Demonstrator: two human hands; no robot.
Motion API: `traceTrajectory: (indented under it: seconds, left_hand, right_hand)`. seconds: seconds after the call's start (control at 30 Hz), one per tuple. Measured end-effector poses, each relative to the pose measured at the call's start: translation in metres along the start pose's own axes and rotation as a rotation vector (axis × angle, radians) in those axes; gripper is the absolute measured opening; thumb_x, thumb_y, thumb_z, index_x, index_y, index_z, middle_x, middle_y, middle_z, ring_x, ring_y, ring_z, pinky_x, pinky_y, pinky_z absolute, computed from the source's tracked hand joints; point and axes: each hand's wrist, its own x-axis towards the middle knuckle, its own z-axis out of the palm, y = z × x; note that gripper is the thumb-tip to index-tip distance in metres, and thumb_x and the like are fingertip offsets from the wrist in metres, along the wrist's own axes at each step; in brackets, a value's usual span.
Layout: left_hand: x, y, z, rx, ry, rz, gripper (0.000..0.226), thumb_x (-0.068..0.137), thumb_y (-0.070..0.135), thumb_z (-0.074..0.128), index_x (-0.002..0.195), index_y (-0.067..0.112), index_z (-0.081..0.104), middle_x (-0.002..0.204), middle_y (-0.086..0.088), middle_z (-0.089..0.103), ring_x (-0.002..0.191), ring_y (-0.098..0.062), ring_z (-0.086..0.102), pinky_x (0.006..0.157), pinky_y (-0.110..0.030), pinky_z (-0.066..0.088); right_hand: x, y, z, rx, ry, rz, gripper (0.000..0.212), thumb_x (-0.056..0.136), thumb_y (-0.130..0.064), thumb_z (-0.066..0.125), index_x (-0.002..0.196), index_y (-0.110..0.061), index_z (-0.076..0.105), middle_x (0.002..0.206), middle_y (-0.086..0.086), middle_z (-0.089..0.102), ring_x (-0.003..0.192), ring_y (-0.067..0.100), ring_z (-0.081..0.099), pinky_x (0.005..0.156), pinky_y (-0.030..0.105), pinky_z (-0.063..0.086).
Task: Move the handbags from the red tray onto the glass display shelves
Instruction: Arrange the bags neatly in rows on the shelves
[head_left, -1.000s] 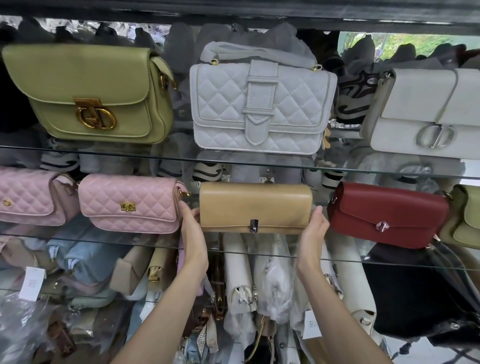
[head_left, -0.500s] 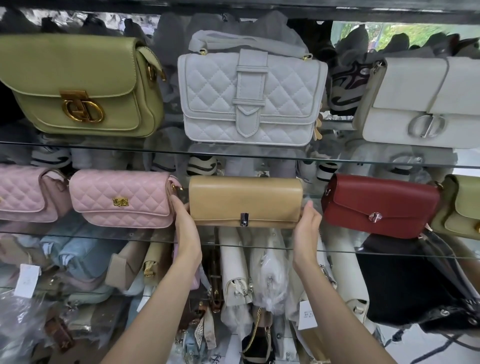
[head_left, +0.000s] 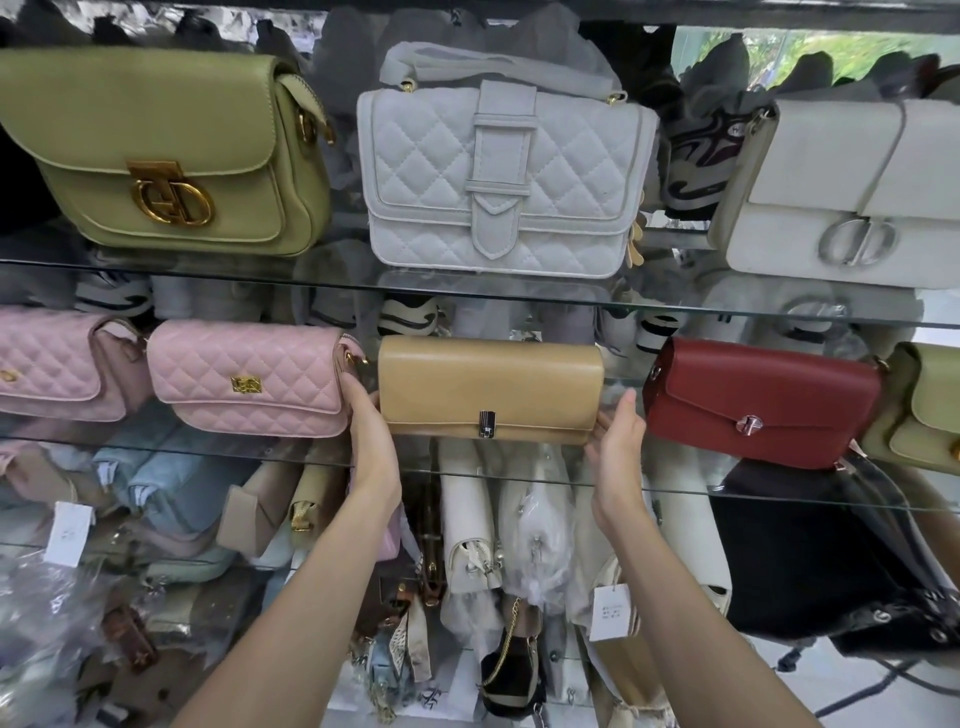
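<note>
Far left on the lower glass shelf (head_left: 483, 470), a pink quilted flap handbag with a gold clasp (head_left: 249, 379) sits upright. Just beside it is the left hand (head_left: 371, 441), grip wide, straight fingers pressed flat against the left end of the tan smooth-leather rectangular handbag (head_left: 491, 389). That tan bag stands upright on the shelf, mid-row, silver clasp facing out. At its right end is the right hand (head_left: 618, 447), grip wide too, fingers pointing up alongside the bag, thumb touching the lower corner. Further right, near but apart, a dark red leather flap handbag (head_left: 758, 400) sits on the same shelf.
</note>
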Motion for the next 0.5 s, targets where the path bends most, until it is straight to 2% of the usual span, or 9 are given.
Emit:
traceTrajectory:
  seconds: [0.07, 0.17, 0.27, 0.37, 0.5]
  left_hand:
    - [0.0, 0.001, 0.0, 0.003, -0.025, 0.001, 0.111, 0.06, 0.101, 0.032, 0.126, 0.017, 0.062, 0.124, -0.004, 0.07, 0.123, -0.019, 0.059, 0.118, -0.046, 0.034]
    - [0.006, -0.001, 0.001, -0.013, -0.032, -0.004, 0.103, 0.062, 0.098, 0.031, 0.12, 0.021, 0.063, 0.124, -0.002, 0.07, 0.122, -0.017, 0.059, 0.117, -0.044, 0.034]
    - [0.032, -0.018, -0.007, -0.011, 0.015, -0.042, 0.112, 0.056, 0.106, 0.031, 0.131, 0.029, 0.061, 0.131, 0.004, 0.066, 0.129, -0.016, 0.054, 0.119, -0.046, 0.029]
    - [0.06, -0.039, -0.015, 0.005, 0.026, -0.069, 0.11, 0.055, 0.107, 0.034, 0.139, 0.038, 0.054, 0.139, 0.01, 0.06, 0.133, -0.014, 0.05, 0.119, -0.044, 0.028]
    - [0.103, -0.068, -0.028, 0.019, 0.034, -0.071, 0.103, 0.059, 0.105, 0.037, 0.142, 0.045, 0.049, 0.142, 0.016, 0.056, 0.133, -0.01, 0.05, 0.117, -0.043, 0.032]
  right_hand:
    - [-0.001, -0.001, 0.0, -0.017, 0.007, 0.002, 0.086, 0.081, -0.087, 0.032, 0.145, -0.03, 0.039, 0.146, 0.002, 0.054, 0.133, 0.022, 0.052, 0.117, 0.049, 0.038]
    - [-0.001, 0.0, 0.0, -0.062, 0.008, 0.006, 0.058, 0.098, -0.073, 0.03, 0.136, -0.031, 0.043, 0.138, -0.002, 0.057, 0.128, 0.021, 0.054, 0.115, 0.045, 0.04]
    - [0.0, 0.001, -0.002, -0.097, 0.005, 0.003, 0.066, 0.1, -0.072, 0.028, 0.144, -0.026, 0.042, 0.143, -0.002, 0.055, 0.131, 0.022, 0.053, 0.116, 0.046, 0.039]
    - [0.001, 0.0, -0.001, -0.124, 0.009, 0.021, 0.07, 0.1, -0.072, 0.028, 0.151, -0.025, 0.038, 0.147, -0.005, 0.05, 0.136, 0.022, 0.05, 0.118, 0.045, 0.036]
    - [-0.004, -0.005, -0.002, -0.169, -0.013, 0.004, 0.064, 0.106, -0.062, 0.025, 0.152, -0.02, 0.039, 0.129, -0.011, 0.043, 0.119, 0.01, 0.04, 0.102, 0.031, 0.03]
